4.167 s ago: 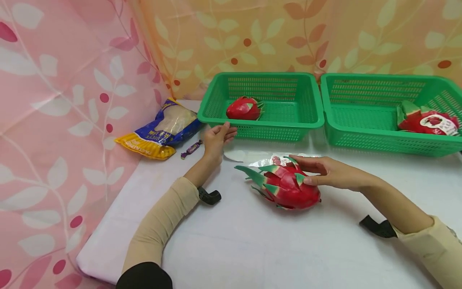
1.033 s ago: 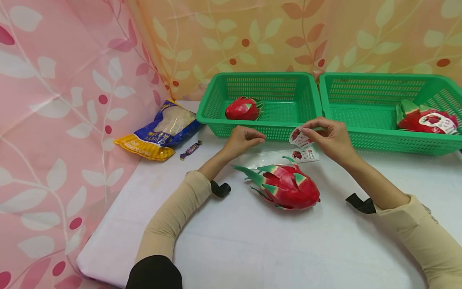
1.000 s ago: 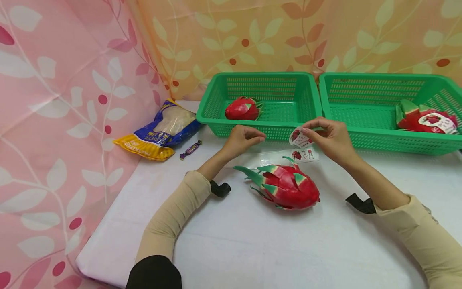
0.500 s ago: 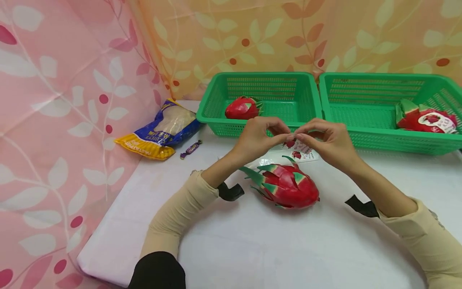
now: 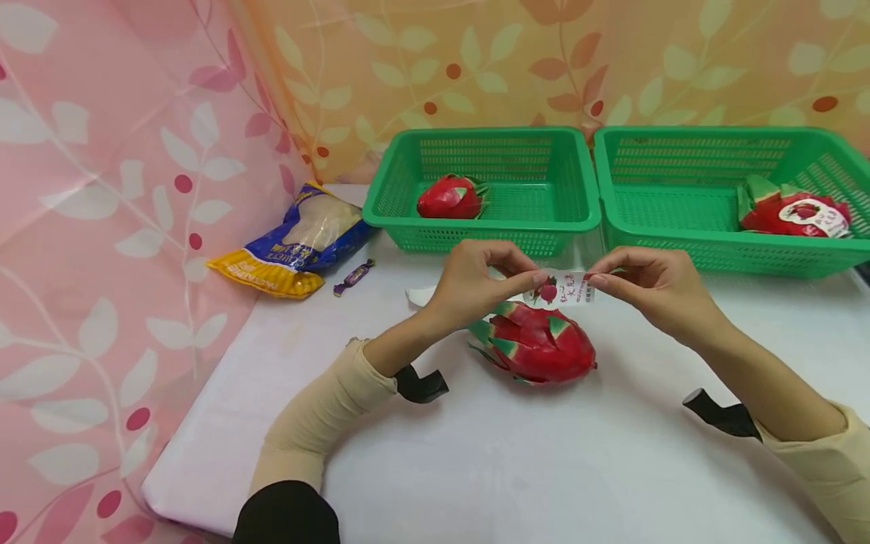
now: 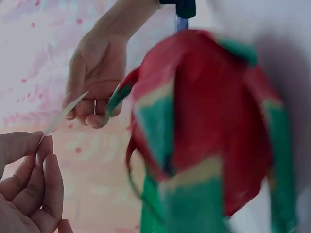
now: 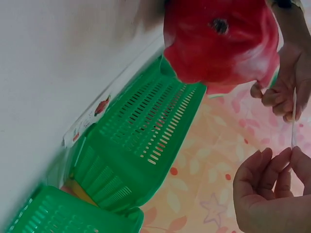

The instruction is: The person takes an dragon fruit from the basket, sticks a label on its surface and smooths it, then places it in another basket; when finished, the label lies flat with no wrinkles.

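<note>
In the head view a printed label, whitish with a dragon fruit picture and red writing, is stretched between both hands. My left hand pinches its left end between thumb and fingertips. At the opposite end, the thumb and forefinger of my right hand pinch it. Seen edge-on, the label is a thin pale sliver in the left wrist view. Just below the hands, a red dragon fruit with green-tipped scales lies on the white table; the left hand hides some of its leaf tips.
Behind stand two green baskets, each with a dragon fruit; the right one bears a label. Left lie a blue-yellow bag and a wrapped candy. A printed strip lies beside the fruit.
The right hand left the dragon fruit and lifted a label. The left hand came right and took the label's other end; now the hands have drawn apart, spreading it flat.
</note>
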A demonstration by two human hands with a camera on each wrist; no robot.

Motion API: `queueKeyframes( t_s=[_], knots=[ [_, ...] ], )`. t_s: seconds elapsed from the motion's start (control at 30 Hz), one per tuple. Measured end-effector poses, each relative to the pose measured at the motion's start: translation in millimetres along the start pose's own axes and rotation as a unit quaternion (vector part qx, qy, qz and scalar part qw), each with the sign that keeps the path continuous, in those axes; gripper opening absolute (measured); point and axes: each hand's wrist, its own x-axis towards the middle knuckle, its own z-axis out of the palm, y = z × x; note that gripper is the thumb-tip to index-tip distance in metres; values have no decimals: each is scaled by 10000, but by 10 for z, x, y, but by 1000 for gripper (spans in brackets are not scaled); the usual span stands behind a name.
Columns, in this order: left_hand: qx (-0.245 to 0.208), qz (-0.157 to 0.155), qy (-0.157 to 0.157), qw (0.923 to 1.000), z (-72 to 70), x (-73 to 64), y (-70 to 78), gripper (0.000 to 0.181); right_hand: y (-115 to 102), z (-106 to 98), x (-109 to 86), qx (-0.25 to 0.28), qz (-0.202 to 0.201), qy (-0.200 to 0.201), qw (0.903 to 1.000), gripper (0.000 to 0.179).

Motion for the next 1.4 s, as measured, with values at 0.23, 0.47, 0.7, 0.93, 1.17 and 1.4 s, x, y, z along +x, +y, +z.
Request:
queueKeyframes(
  t_s=[0.23, 0.47, 0.7, 0.93, 1.17, 1.4],
  knots=[
    [-336, -428, -441, 9975, 173, -230, -73, 10, 73, 13, -185, 127, 275, -719, 9969, 7],
    [139, -435, -773, 9960, 337, -460, -140, 7, 215, 28, -290, 75, 521, -1609, 9856, 7],
    [851, -61, -696, 9939, 424, -511, -191, 10, 349, 48, -289, 453, 287, -2018, 9779, 6],
    [1867, 222, -512, 9808, 447, -481, -198, 11, 396, 77, -267, 238, 102, -1826, 9829, 6],
    [2126, 509, -374, 9751, 461, -475, -218, 14, 399, 99, -241, -184, 256, -1669, 9855, 4],
    [2791, 1484, 168, 9486, 520, -514, -251, 11, 422, 88, -238, -410, 4, -1610, 9861, 8]
  ],
)
